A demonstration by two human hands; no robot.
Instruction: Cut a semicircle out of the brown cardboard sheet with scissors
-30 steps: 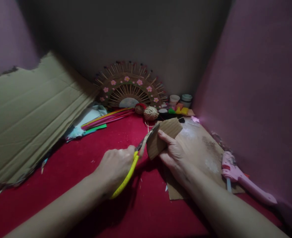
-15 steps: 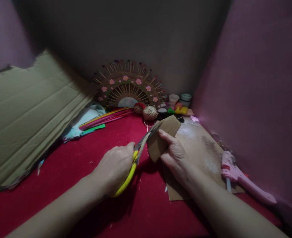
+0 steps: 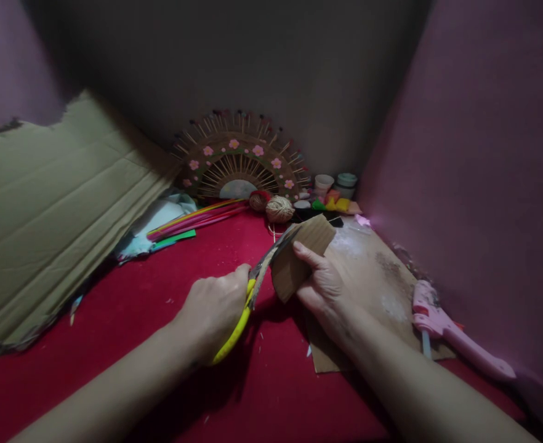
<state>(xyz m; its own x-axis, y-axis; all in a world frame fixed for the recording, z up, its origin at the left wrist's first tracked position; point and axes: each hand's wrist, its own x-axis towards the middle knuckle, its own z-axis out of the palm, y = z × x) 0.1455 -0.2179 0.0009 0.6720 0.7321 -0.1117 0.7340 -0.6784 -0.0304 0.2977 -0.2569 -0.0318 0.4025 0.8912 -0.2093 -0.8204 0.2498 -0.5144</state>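
Observation:
My left hand (image 3: 216, 311) is closed round the yellow handles of a pair of scissors (image 3: 233, 339). Their blades lie along the left edge of a small piece of brown cardboard (image 3: 303, 255), where a narrow strip curls away beside them. My right hand (image 3: 321, 283) grips that cardboard at its right side, thumb on top and fingers underneath. Both hands are above the red table covering. Behind the cardboard sit a ball of cream twine (image 3: 279, 210) and a second, red-brown ball (image 3: 259, 200).
A large cardboard sheet (image 3: 68, 209) leans at the left. Coloured sticks (image 3: 197, 219) lie near the back, before a flowered half-round fan (image 3: 234, 143). On the right, a pink glue gun (image 3: 456, 341) rests over a cardboard mat (image 3: 386, 301). Small pots (image 3: 346, 182) stand behind.
The piece of cardboard and my right thumb have shifted very slightly to the left. The scissors stay on the same edge, with the handles barely moved.

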